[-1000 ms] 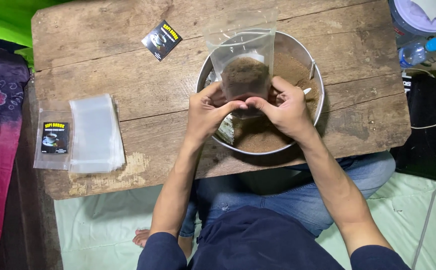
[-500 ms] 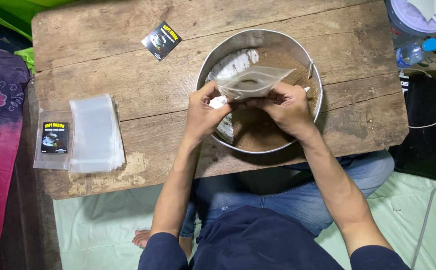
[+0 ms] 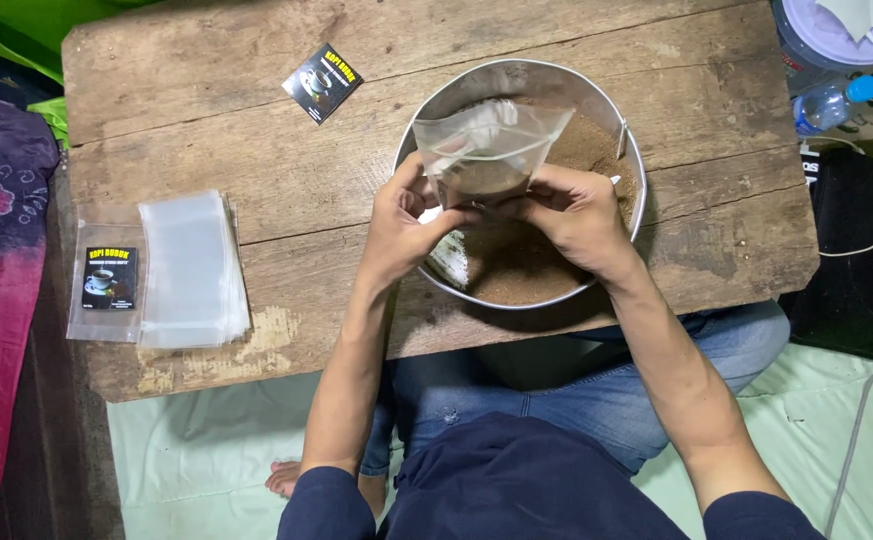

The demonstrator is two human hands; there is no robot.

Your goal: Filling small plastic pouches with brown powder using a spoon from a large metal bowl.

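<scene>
Fingers of our left hand [image 3: 402, 215] and right hand [image 3: 577, 215] pinch the lower edge of a clear plastic pouch [image 3: 487, 150], each hand clenched on its own corner. A second ago the pouch stood upright with a dark lump of powder at its bottom; now it is tipped over flat, its mouth pointing away from us, and the brown powder inside has spread thin along the held edge (how much is in it we cannot tell). That puts the pouch directly above the round metal pan [image 3: 437, 110], which holds a bed of fine, grainy brown powder [image 3: 527, 265] and something pale and shiny near its left wall, partly hidden by our left hand.

The pan sits on a rough, cracked wooden counter [image 3: 207, 130]. To the left lies a stack of empty clear pouches [image 3: 192, 265], glossy and limp, touching a pouch with a black printed label [image 3: 107, 280]. One loose black label [image 3: 323, 83] lies near the far edge. A blue-capped bottle [image 3: 832, 103] lies off the counter's right corner.
</scene>
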